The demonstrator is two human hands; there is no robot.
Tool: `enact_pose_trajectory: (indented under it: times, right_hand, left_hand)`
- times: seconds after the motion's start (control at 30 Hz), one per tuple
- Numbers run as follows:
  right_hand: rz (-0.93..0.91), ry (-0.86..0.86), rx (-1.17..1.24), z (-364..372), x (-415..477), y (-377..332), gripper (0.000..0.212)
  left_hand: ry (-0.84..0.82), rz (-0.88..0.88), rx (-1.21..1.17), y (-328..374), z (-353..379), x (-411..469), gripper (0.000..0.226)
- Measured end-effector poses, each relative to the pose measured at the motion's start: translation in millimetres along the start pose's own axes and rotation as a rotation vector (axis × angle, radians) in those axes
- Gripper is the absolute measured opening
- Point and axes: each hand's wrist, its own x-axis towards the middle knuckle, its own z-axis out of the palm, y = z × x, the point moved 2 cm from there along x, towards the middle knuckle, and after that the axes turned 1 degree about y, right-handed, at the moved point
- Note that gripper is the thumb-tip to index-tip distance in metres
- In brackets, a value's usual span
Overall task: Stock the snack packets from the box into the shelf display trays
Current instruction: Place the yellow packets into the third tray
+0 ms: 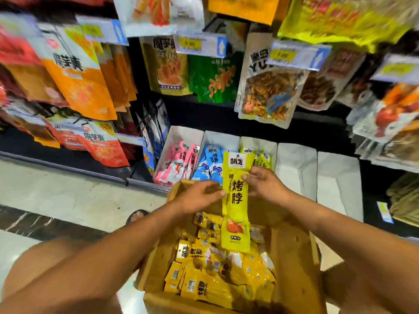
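Hanging snack bags [77,71], price tags [199,45].

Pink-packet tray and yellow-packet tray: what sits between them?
In the head view, the blue-packet tray stands between the pink-packet tray and the yellow-packet tray. The held yellow packet partly covers it.
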Motion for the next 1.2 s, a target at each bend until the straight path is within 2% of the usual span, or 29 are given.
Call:
enact_pose_trajectory:
  times: [0.1, 0.13, 0.2, 0.27, 0.33, 0.47, 0.57, 0.67, 0.73, 0.8, 0.9, 0.97, 1.07, 1.2]
  right_hand:
    - [-0.031, 0.001, 0.128, -6.4, -14.3, -26.1, 0.021]
    - [-0.046, 0.015, 0.158, -8.4, -17.5, -32.3, 0.019]
    - [-0.063, 0.085, 0.2, -12.6, -17.9, -34.6, 0.028]
    - [-0.048, 0.184, 0.166, -14.7, -18.9, -27.9, 0.048]
    - [-0.053, 0.217, 0.001, -12.0, -26.3, -18.8, 0.065]
    - [-0.087, 0.152, -0.456, 1.5, -32.5, 2.9, 0.094]
    - [-0.039, 0.231, -0.729, 5.2, -24.0, 3.1, 0.097]
    - [-0.013, 0.279, -0.863, 0.8, -12.8, 3.7, 0.091]
    - [0.036, 0.271, -0.818, -7.3, -1.6, 8.9, 0.089]
    - [0.096, 0.287, -0.732, -19.4, 15.6, 18.1, 0.087]
    - [0.133, 0.348, -0.679, -42.4, 46.8, 35.1, 0.086]
    - [0.164, 0.37, -0.689, -56.9, 69.0, 47.0, 0.079]
    - [0.241, 0.394, -0.749, -70.2, 98.8, 61.4, 0.07]
    - [0.281, 0.391, -0.787, -71.3, 129.6, 81.9, 0.067]
  left_hand:
    - [-0.09, -0.01, -0.235, 37.4, 2.2, -3.6, 0.027]
    - [-0.095, -0.021, -0.276, 42.3, 3.7, -0.7, 0.021]
    - [-0.081, -0.031, -0.336, 45.7, 7.2, 5.8, 0.016]
    - [-0.03, -0.039, -0.409, 45.6, 8.3, 14.3, 0.016]
    - [0.04, -0.079, -0.493, 42.8, 10.4, 25.0, 0.02]
    - [0.11, -0.177, -0.652, 38.3, 23.2, 48.8, 0.026]
    - [0.143, -0.172, -0.671, 40.1, 34.9, 63.8, 0.021]
    - [0.166, -0.139, -0.629, 45.6, 42.0, 79.1, 0.01]
    - [0.168, -0.114, -0.514, 45.1, 44.1, 90.7, 0.02]
    - [0.169, -0.061, -0.258, 40.4, 40.0, 98.8, 0.035]
    - [0.079, 0.032, 0.361, 19.2, 30.0, 104.8, 0.054]
    - [-0.032, -0.026, 0.706, 0.3, 24.6, 105.9, 0.069]
    - [-0.2, -0.168, 0.873, -21.0, 26.9, 104.2, 0.08]
    - [-0.264, -0.228, 0.911, -25.7, 30.1, 104.6, 0.087]
